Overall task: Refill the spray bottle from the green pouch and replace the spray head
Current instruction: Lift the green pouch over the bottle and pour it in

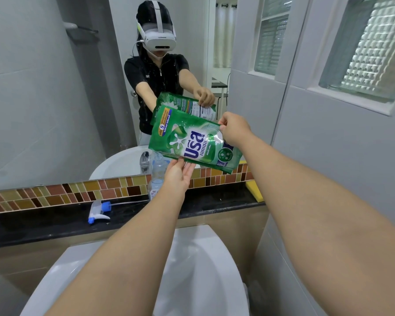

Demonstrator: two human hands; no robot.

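The tilted green printed pouch (193, 142) hangs over the clear plastic bottle's (158, 172) open mouth — blocking descent from above. Leftward, the black stone ledge (43, 222) lies open up to the white-and-blue spray head (99, 212).

a large mirror (55, 87) fills the wall ahead and reflects a person wearing a white headset, along with a grey wall and a doorway behind. below the mirror runs a strip of mosaic tiles (55, 193) in brown, yellow and red shades. under the strip lies a dark ledge (43, 224), speckled and glossy. a yellow sponge (253, 190) rests at the ledge's right end, against the side wall. a white basin (203, 270) sits below the ledge. on the right wall is a glass-block window (369, 46) set in a pale frame.
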